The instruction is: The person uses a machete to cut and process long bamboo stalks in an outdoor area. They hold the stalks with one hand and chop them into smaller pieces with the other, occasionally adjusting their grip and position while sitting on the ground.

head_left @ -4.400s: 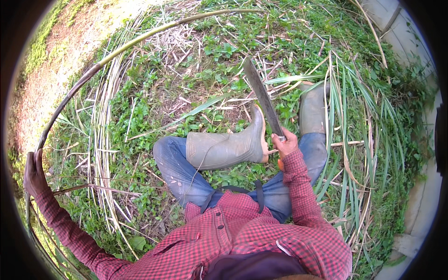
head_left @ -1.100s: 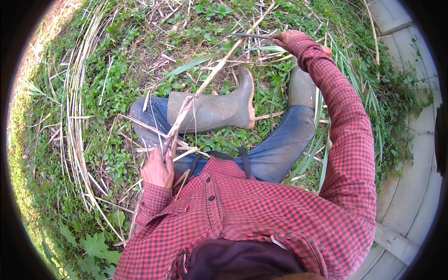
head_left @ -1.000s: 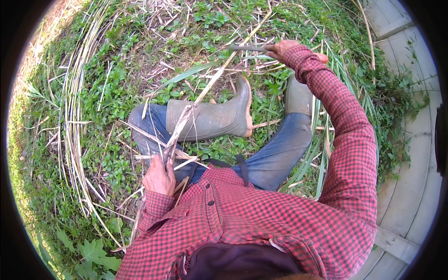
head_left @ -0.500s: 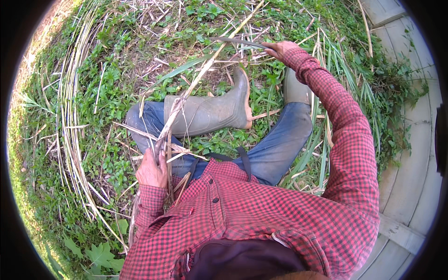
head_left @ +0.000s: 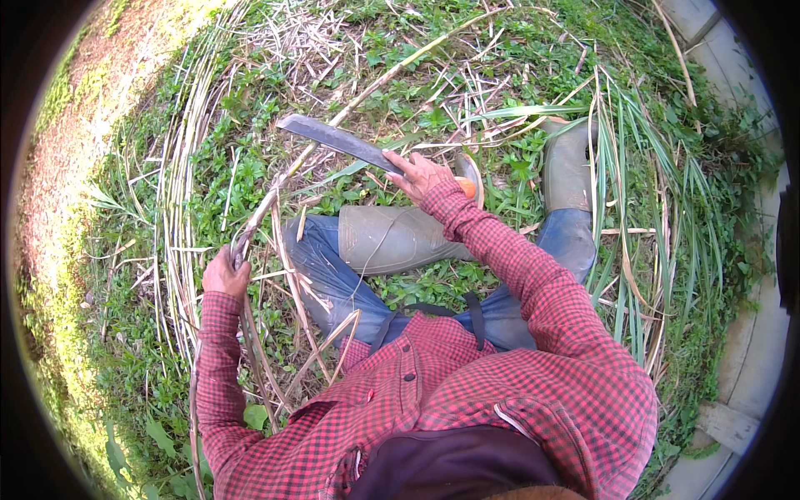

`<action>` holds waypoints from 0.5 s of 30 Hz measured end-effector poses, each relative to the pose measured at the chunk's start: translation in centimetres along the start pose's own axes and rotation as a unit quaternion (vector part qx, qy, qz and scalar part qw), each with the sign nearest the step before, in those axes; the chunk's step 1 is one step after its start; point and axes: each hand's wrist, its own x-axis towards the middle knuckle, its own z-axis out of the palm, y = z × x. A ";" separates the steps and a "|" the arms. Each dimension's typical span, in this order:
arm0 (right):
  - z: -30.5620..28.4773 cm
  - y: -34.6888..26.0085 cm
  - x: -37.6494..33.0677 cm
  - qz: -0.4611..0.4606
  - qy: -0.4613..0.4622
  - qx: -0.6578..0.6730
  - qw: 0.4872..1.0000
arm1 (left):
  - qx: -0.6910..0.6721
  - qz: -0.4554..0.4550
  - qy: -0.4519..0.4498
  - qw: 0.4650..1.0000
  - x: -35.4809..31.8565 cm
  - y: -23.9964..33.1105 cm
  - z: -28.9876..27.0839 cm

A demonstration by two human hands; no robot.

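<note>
Our left hand (head_left: 223,275) is fisted, its red-checked sleeve bent sharply at the elbow by our side. Our right hand (head_left: 421,173) reaches forward across our knees, arm nearly straight, fingers (head_left: 398,160) curled in a grip.

Long dry cane stalk (head_left: 333,125) slants from lower left up to upper right. The machete (head_left: 337,142), dark blade with an orange handle, lies across it near mid-length.
</note>
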 end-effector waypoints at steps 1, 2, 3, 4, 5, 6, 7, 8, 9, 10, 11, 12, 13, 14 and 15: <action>0.7 -0.3 0.7 -0.007 0.032 0.022 0.999 | -0.007 0.020 -0.019 1.000 0.8 -1.4 -1.6; 1.7 -0.3 1.8 -0.017 0.065 0.041 0.997 | -0.021 0.017 -0.053 0.998 1.6 -2.2 -3.2; 1.7 -0.6 2.6 -0.022 0.099 0.059 0.993 | -0.034 0.019 -0.090 0.995 2.3 -2.0 -5.1; 1.4 -0.6 3.5 -0.012 0.106 0.080 0.991 | -0.063 0.016 -0.101 0.993 2.5 -1.5 -7.3; 1.6 -0.2 4.8 -0.021 0.135 0.088 0.987 | -0.094 0.010 -0.111 0.989 2.3 -0.8 -9.0; 2.1 0.4 5.9 -0.027 0.161 0.102 0.981 | -0.072 0.016 -0.111 0.991 2.5 -1.3 -9.9; 2.6 0.9 7.0 -0.032 0.187 0.115 0.975 | -0.073 0.016 -0.116 0.990 2.6 -1.2 -10.8; 2.3 1.0 7.4 -0.036 0.207 0.112 0.971 | -0.077 0.013 -0.125 0.989 2.3 0.5 -12.1; 2.5 1.0 8.2 -0.043 0.220 0.104 0.969 | -0.081 0.012 -0.133 0.988 2.1 1.4 -13.0; 2.8 0.9 9.1 -0.050 0.234 0.096 0.966 | -0.058 0.016 -0.077 0.995 2.8 -0.3 -11.9; 2.4 0.5 9.6 -0.056 0.247 0.084 0.964 | -0.060 0.004 -0.085 0.995 3.0 -0.9 -11.9; 2.3 0.0 9.2 -0.060 0.244 0.071 0.965 | -0.062 -0.009 -0.092 0.994 3.2 -1.2 -11.9; 2.2 -0.7 8.9 -0.066 0.239 0.047 0.968 | -0.064 -0.022 -0.100 0.993 3.3 -1.4 -12.1; 2.2 -0.1 8.9 -0.108 0.241 0.037 0.964 | -0.083 -0.011 -0.084 0.993 2.7 -0.8 -12.4; 2.3 0.7 8.9 -0.150 0.243 0.026 0.958 | -0.105 -0.012 -0.102 0.989 2.7 -0.2 -12.7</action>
